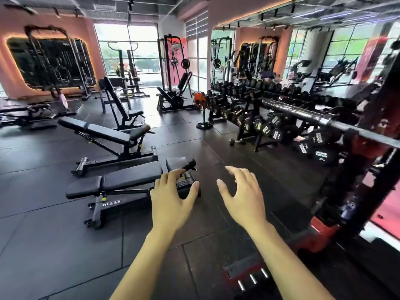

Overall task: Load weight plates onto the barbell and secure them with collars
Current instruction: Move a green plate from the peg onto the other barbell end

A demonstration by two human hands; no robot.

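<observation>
Empty hands, bar off to your right

Your left hand [173, 195] and right hand [242, 195] hung apart, fingers loose, gripping nothing; the barbell [307, 114] sat racked up to the right, running away leftward, nearer your right hand, its sleeve bare

Both arms extend forward over the dark rubber floor [54, 245]. The left hand [171, 200] and right hand [244, 195] are held in the air, fingers spread and loosely bent, holding nothing. The barbell [303, 113] rests horizontally on the red-and-black rack [368, 161] at right (sleeve bare). Two black benches [121, 180] stand at left; a dumbbell rack [259, 124] lines the mirror wall.
</observation>
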